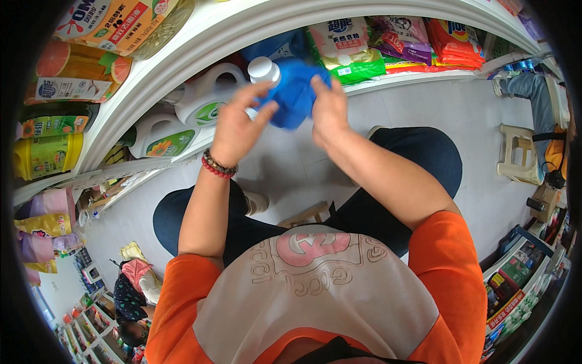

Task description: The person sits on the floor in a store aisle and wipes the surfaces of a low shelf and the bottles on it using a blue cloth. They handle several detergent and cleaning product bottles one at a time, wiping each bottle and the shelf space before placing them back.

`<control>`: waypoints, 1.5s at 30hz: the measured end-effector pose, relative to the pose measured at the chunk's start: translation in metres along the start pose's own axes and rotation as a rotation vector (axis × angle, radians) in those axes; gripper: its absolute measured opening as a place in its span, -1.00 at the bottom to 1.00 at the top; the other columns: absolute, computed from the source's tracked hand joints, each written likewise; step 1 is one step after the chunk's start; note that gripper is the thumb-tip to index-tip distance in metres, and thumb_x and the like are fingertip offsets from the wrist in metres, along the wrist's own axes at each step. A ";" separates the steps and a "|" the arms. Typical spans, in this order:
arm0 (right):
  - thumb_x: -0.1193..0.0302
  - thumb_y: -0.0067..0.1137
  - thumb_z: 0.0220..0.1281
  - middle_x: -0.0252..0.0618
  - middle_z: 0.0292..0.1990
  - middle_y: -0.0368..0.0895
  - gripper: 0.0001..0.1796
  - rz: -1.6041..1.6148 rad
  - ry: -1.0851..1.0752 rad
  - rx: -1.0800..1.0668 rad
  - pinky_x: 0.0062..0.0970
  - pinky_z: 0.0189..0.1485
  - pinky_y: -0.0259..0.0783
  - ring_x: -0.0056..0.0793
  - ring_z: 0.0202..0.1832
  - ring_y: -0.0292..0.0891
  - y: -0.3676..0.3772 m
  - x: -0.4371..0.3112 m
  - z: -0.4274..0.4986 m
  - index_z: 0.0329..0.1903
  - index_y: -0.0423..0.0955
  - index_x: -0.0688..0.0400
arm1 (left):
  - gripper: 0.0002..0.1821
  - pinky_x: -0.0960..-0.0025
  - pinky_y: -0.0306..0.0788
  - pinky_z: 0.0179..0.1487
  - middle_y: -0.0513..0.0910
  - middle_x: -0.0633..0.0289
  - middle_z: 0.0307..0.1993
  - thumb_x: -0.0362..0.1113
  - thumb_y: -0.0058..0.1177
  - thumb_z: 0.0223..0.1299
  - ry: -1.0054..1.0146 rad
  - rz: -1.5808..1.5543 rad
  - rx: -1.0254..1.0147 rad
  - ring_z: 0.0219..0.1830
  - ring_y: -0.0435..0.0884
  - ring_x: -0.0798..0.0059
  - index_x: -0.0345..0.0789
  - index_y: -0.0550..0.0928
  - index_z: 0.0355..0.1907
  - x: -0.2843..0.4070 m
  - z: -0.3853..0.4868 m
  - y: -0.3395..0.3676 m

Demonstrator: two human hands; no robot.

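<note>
My right hand (329, 109) grips the right side of a crumpled blue cloth (291, 104), blurred by motion. Beside its left edge is my left hand (238, 125), wearing bead bracelets, with thumb and fingers spread. Those fingertips lie near a white screw cap (263, 70) and the cloth; whether they grip either is unclear. The cloth hides what lies under the cap. Behind it, a blue detergent container (277, 45) stands on the lower shelf. White handled detergent jugs (207, 98) are left of my hands, and bagged washing powder (343, 45) is to the right.
A white shelf edge (182, 41) curves above my hands, holding large bottles (77, 75). Below me are tiled floor (409, 107) and part of a wooden stool (307, 216). A plastic stool (516, 154) and a seated person's leg (523, 86) are at right; another person (132, 291) is lower left.
</note>
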State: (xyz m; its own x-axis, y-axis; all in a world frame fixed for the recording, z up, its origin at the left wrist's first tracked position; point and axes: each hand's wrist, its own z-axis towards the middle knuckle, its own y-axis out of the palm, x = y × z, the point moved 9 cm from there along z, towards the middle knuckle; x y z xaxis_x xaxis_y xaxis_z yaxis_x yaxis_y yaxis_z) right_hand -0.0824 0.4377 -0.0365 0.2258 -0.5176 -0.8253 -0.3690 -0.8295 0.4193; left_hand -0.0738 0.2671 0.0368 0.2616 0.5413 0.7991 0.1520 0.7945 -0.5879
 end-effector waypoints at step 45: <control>0.40 -0.10 0.50 -0.25 -0.18 0.49 -0.74 0.176 -0.026 0.019 -0.42 -0.06 0.40 -0.47 -0.16 0.42 0.014 -0.064 0.006 0.10 0.39 0.23 | -0.36 0.15 0.56 -0.14 0.71 0.01 -0.19 -0.17 0.50 -0.15 0.020 0.520 0.092 -0.15 0.70 0.04 -0.27 0.51 0.03 0.008 0.003 0.030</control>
State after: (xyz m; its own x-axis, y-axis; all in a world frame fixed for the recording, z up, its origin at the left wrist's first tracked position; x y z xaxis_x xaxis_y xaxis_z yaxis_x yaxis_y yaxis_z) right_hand -0.1072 0.4598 0.0200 0.1330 -0.6484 -0.7496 -0.4175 -0.7226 0.5510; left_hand -0.0705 0.2964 0.0259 0.2988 0.8655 0.4021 -0.0864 0.4441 -0.8918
